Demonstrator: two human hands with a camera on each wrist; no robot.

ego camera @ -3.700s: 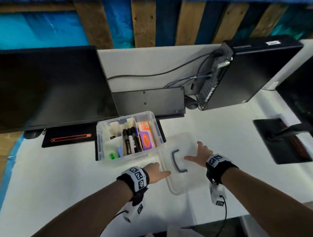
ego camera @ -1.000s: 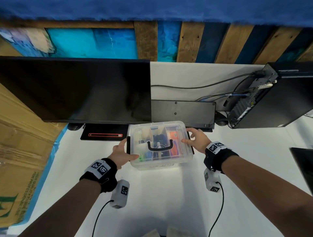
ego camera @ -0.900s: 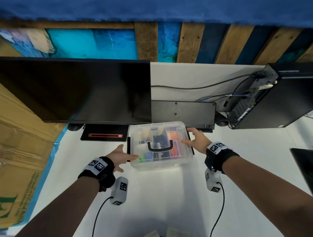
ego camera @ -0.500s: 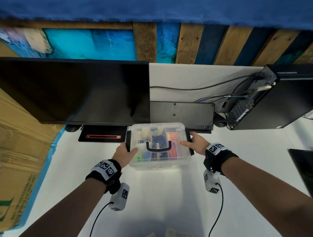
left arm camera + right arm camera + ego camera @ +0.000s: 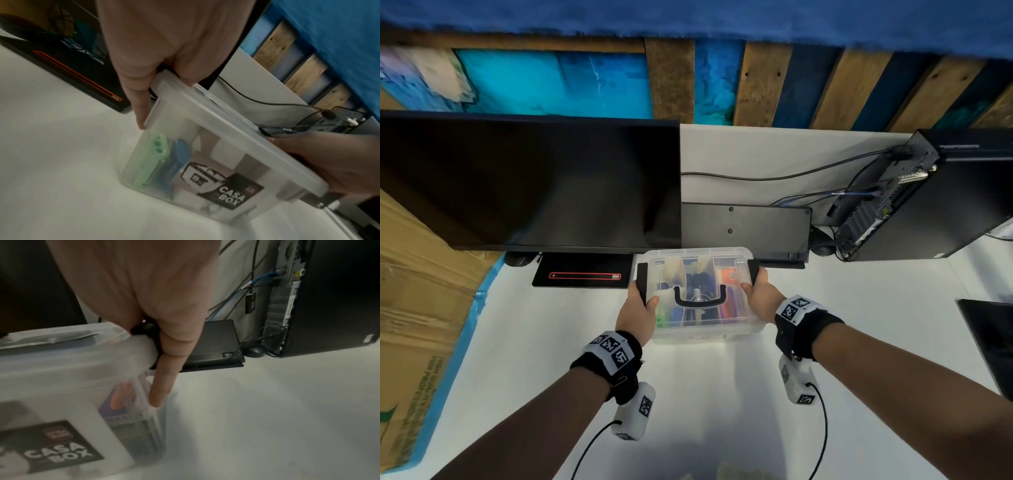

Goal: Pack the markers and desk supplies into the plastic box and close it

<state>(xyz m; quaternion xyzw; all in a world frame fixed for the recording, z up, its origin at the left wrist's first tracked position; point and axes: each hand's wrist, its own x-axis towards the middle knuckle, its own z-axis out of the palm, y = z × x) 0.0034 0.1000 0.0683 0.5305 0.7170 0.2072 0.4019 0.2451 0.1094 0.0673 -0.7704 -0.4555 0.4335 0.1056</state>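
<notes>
The clear plastic box [image 5: 705, 334] stands on the white desk with its lid on and the black handle [image 5: 700, 301] lying flat on top. Dark markers, a green piece [image 5: 152, 159], a blue piece [image 5: 179, 154] and a purple eraser pack [image 5: 115, 408] show through its walls. My left hand [image 5: 643, 301] grips the left black latch [image 5: 642, 279], thumb on the lid and fingers down the side. My right hand [image 5: 756, 294] grips the right black latch [image 5: 754, 269] the same way. In the right wrist view one finger [image 5: 160, 386] runs down the box wall.
A large black monitor [image 5: 534, 185] stands right behind the box, with a black stand plate [image 5: 746, 226] beside it. A computer tower [image 5: 928, 195] with cables stands at the back right. Cardboard [image 5: 414, 308] lines the left edge. White desk [image 5: 722, 394] lies in front.
The lid went from the desk onto the box. My left hand lifted off for a moment, then came back and closed over the left latch. My right hand stayed at the right latch.
</notes>
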